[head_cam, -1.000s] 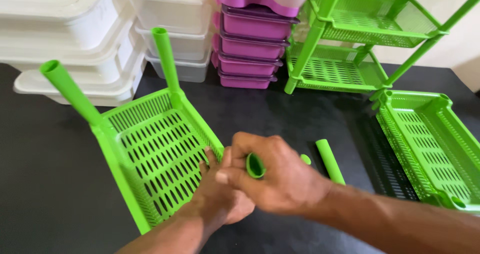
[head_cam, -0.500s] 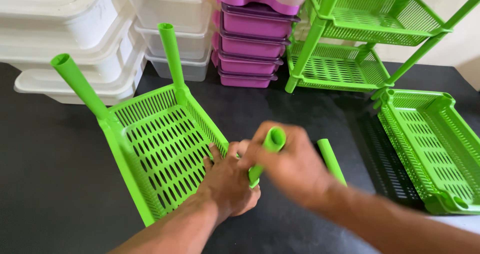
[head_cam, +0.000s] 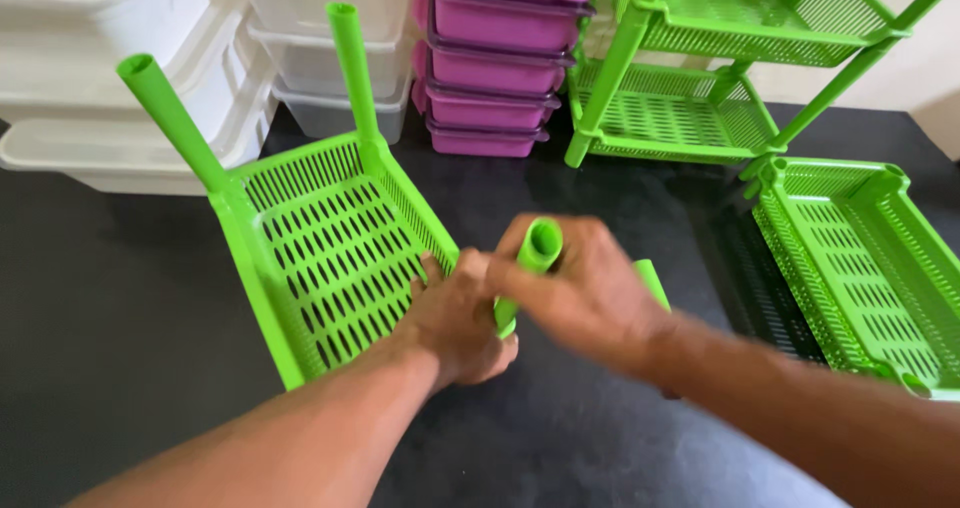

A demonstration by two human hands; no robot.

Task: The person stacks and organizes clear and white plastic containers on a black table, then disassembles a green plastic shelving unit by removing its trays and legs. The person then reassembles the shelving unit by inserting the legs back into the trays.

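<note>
A green slotted plastic basket (head_cam: 320, 253) lies tilted on the black table, with two green tubes (head_cam: 170, 118) standing up from its far corners. My left hand (head_cam: 455, 318) presses on the basket's near right corner. My right hand (head_cam: 590, 293) is shut on a third green tube (head_cam: 535, 258), held nearly upright at that same corner. Another loose green tube (head_cam: 652, 280) lies on the table just behind my right hand, mostly hidden.
A second green basket (head_cam: 865, 268) lies at the right. A green rack (head_cam: 700, 78) with two shelves stands behind it. Purple boxes (head_cam: 495, 63) and clear lidded tubs (head_cam: 120, 88) are stacked along the back.
My right hand has swung the tube from pointing at me to nearly upright at the basket's corner. The basket has tipped a little, and my left hand stays on it.
</note>
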